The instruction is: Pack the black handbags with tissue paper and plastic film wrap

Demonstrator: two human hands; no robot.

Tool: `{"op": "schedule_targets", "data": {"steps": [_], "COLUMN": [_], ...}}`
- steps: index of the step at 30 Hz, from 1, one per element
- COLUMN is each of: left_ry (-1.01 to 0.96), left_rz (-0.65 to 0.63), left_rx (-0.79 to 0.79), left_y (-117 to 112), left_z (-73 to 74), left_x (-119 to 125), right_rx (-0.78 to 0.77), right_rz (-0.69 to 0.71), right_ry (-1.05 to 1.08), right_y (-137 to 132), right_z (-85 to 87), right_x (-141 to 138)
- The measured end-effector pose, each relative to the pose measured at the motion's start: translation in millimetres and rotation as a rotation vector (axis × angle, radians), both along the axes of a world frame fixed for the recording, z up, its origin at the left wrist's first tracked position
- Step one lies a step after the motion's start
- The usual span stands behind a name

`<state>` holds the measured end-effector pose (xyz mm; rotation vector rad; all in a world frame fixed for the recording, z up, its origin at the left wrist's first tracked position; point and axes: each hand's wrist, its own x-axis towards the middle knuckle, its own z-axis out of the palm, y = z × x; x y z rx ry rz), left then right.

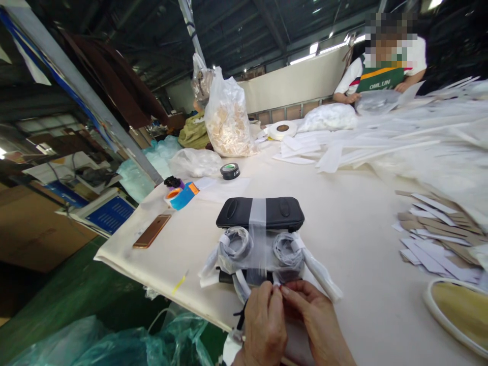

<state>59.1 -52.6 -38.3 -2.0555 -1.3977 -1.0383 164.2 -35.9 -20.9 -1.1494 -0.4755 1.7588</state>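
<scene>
My left hand (265, 323) and my right hand (314, 312) are close together at the table's near side, fingertips pinched on the end of a white wrapping strip (276, 279); the fingers hide most of it. Just beyond them lies a black padded case (282, 212) with two oval marks. A translucent band (258, 216) runs over the case toward me. In front of the case sit a left coil (236, 244) and a right coil (287, 249), both in clear film, with white-wrapped ends (318, 272) sticking out. A black bar (226, 276) shows partly beneath.
A phone (151, 231), a blue tape roll (183, 195) and a black tape roll (230, 171) lie to the left. Cardboard strips (438, 229) and a round rimmed piece (461, 310) are at right. A co-worker (385, 66) handles film across the table. A filled bag (229, 114) stands behind.
</scene>
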Motion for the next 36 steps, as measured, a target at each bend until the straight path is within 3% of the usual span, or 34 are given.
{"op": "schedule_targets", "data": {"steps": [3, 6, 9, 15, 18, 23, 29, 36], "left_ry": [0.017, -0.146, -0.346, -0.617, -0.697, -0.547, -0.371, -0.262], "left_rz": [-0.02, -0.072, -0.095, 0.053, 0.052, 0.104, 0.188, 0.151], "left_rx": [-0.017, -0.175, -0.387, -0.969, -1.098, -1.045, -0.897, -0.57], "left_y": [-3, -6, -6, 6, 12, 11, 6, 0], "left_z": [-1.1, 4.0, 12.9, 32.2, 37.7, 37.6, 27.3, 9.1], "left_x": [-2, -2, -1, -7, -8, -2, 4, 4], "right_rx": [-0.002, -0.004, -0.005, -0.001, 0.015, 0.025, 0.031, 0.031], "right_rz": [-0.015, -0.026, -0.037, -0.052, -0.04, -0.021, -0.009, -0.001], "right_ry": [-0.032, -0.061, -0.081, -0.127, -0.131, -0.117, -0.109, -0.108], "right_y": [0, 1, 3, 5, 4, 3, 3, 4], "right_z": [1.3, 2.1, 1.7, -1.2, -1.7, 0.5, 4.3, -1.5], "right_x": [-1, -1, -2, -4, -3, 0, 1, 1]}}
